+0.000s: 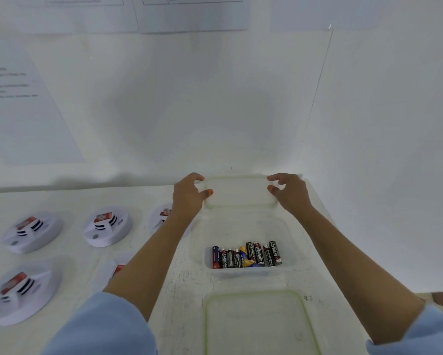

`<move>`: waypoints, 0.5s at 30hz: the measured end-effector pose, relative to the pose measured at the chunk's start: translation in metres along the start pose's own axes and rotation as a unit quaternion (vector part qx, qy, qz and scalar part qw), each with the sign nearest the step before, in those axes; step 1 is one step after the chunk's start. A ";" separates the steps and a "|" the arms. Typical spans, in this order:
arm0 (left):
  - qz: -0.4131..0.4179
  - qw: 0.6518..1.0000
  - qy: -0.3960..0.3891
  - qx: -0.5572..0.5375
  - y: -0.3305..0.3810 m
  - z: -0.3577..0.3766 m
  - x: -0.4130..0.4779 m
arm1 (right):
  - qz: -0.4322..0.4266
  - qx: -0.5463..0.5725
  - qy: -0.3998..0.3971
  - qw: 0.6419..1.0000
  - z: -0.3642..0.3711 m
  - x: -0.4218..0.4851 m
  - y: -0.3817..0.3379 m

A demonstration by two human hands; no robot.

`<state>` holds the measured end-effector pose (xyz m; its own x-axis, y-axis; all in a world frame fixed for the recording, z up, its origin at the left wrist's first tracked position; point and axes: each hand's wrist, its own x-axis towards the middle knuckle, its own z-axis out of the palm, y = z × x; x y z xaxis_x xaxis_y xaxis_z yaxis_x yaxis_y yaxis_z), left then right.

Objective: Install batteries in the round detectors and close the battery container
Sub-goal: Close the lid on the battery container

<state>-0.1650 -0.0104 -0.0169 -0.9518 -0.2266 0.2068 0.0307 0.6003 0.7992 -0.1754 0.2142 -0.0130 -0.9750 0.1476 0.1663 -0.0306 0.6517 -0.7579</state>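
Note:
A clear plastic battery container [199,242] stands open on the white table, with several AA batteries [247,254] lying at its near end. Just beyond it is a clear lid with a green seal [240,192], against the back wall. My left hand [188,198] pinches the lid's left end between thumb and curled fingers. My right hand [290,192] pinches its right end the same way. Several round white detectors lie to the left, among them one [107,225] near the middle and one [32,231] at the far left; my left forearm partly hides two others.
A second clear piece with a green rim [207,319] lies at the table's near edge, in front of the container. White walls close off the back and right side, with printed sheets [30,108] stuck on the left wall.

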 end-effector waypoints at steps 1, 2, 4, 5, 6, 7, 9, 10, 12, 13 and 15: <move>-0.003 1.000 0.004 0.011 0.001 0.003 -0.001 | 0.000 0.002 0.003 1.000 0.003 -0.002 -0.001; -0.007 1.000 0.006 0.023 0.002 0.005 -0.003 | -0.002 0.008 0.006 1.000 0.005 -0.004 -0.002; -0.013 1.000 -0.008 0.026 0.002 0.005 -0.004 | -0.002 0.021 0.007 1.000 0.007 -0.007 -0.004; -0.023 0.999 -0.022 0.011 0.001 0.004 -0.003 | 0.003 0.033 0.007 0.999 0.008 -0.008 -0.005; -0.034 0.999 -0.032 -0.017 0.001 0.003 -0.003 | 0.012 0.045 0.005 0.999 0.008 -0.008 -0.005; -0.047 0.997 -0.043 -0.044 0.000 0.002 -0.002 | 0.021 0.054 0.003 0.998 0.009 -0.007 -0.005; -0.062 0.995 -0.049 -0.056 0.000 0.001 -0.002 | 0.033 0.058 0.002 0.998 0.011 -0.006 -0.005; -0.069 0.994 -0.052 -0.062 -0.001 0.001 0.000 | 0.033 0.053 0.000 0.998 0.011 -0.005 -0.005; -0.089 0.989 -0.070 -0.093 0.001 -0.002 0.002 | 0.023 0.036 -0.012 0.999 0.009 -0.003 -0.002; -0.091 0.988 -0.081 -0.097 0.002 -0.004 0.003 | 0.015 0.028 -0.025 0.999 0.007 -0.002 -0.001; -0.063 0.993 -0.099 -0.012 0.005 -0.006 0.006 | 0.000 -0.001 -0.065 0.998 0.000 0.002 -0.001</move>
<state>-0.1688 -0.0136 -0.0078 -0.9900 -0.1408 -0.0087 -0.0865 0.5574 0.8257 -0.1771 0.2139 -0.0122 -0.9953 0.0506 0.0822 -0.0293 0.6535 -0.7564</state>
